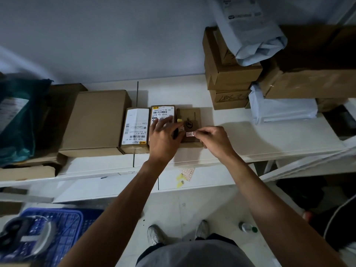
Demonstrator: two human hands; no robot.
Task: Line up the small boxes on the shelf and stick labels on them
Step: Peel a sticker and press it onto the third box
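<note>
Three small brown boxes stand side by side on the white shelf [250,132]: a left box [135,130] with a white shipping label, a middle box [162,112] with a barcode label, and a plain right box [190,117]. My right hand [213,140] pinches a small white label with red print [189,134] against the right box's top. My left hand [163,137] lies spread over the middle box, and a dark pen-like thing [175,132] and a yellow label strip [180,120] show at its fingers.
A larger plain carton [96,120] sits left of the row and a teal mailer bag [17,120] beyond it. Stacked cartons [229,81] and white mailers [283,110] fill the shelf's right. A label sheet [187,173] lies on the lower ledge. A blue crate [63,228] stands on the floor.
</note>
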